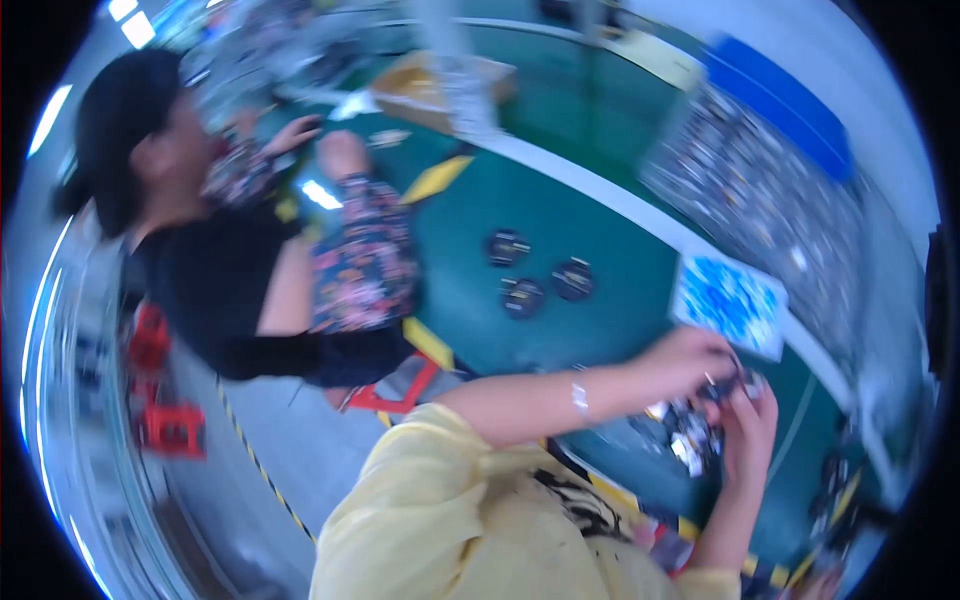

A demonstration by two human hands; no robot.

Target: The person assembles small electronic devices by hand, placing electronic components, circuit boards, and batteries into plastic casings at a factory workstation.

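Note:
My left hand [682,362] and my right hand [750,420] meet over the right part of the green work table [620,345]. Between their fingertips is a small dark part [718,386], blurred, so its exact kind does not show. The fingers of both hands are bent and closed around it. Just below them lies a pile of small shiny and dark pieces [690,448], partly hidden by my hands. Beyond my left hand stands a white tray of small blue pieces [732,300].
Three round black parts [523,298] lie mid-table. A large bin of bagged small parts [770,200] with a blue panel [780,100] stands far right. On the left, a co-worker [230,270] in floral sleeves works by a cardboard box [415,90]. Red stools [172,428] stand on the floor.

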